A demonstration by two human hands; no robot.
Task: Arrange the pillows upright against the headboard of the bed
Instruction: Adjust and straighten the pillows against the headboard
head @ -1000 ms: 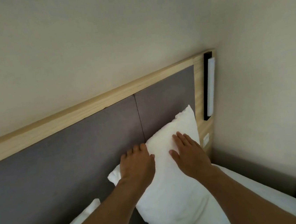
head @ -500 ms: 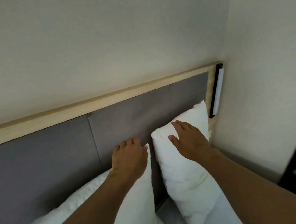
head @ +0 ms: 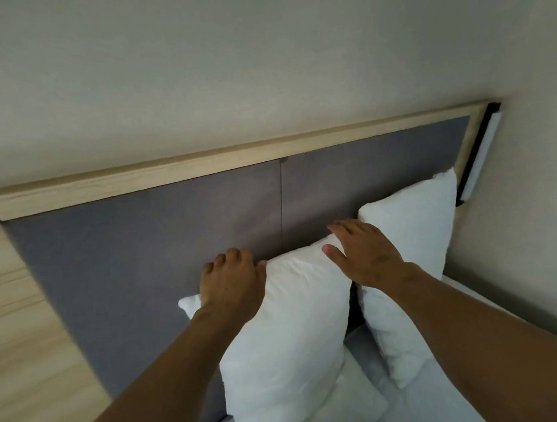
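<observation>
Two white pillows stand against the grey padded headboard (head: 157,244). The right pillow (head: 413,231) leans upright in the corner, with no hand on it. The left pillow (head: 283,334) stands beside it, tilted slightly, its top right corner touching the right one. My left hand (head: 231,281) grips the left pillow's top left edge, fingers curled over behind it and thumb on the front. My right hand (head: 360,253) lies flat with fingers apart on that pillow's top right corner.
A pale wooden rail (head: 197,169) tops the headboard, and a wood panel (head: 2,308) flanks it on the left. A black-and-white wall lamp (head: 479,155) hangs at the right end. Rumpled white bedding (head: 353,409) lies below the pillows.
My right hand left the right pillow and came down on the left pillow's top corner. The left pillow rose more upright against the headboard. The view swung left.
</observation>
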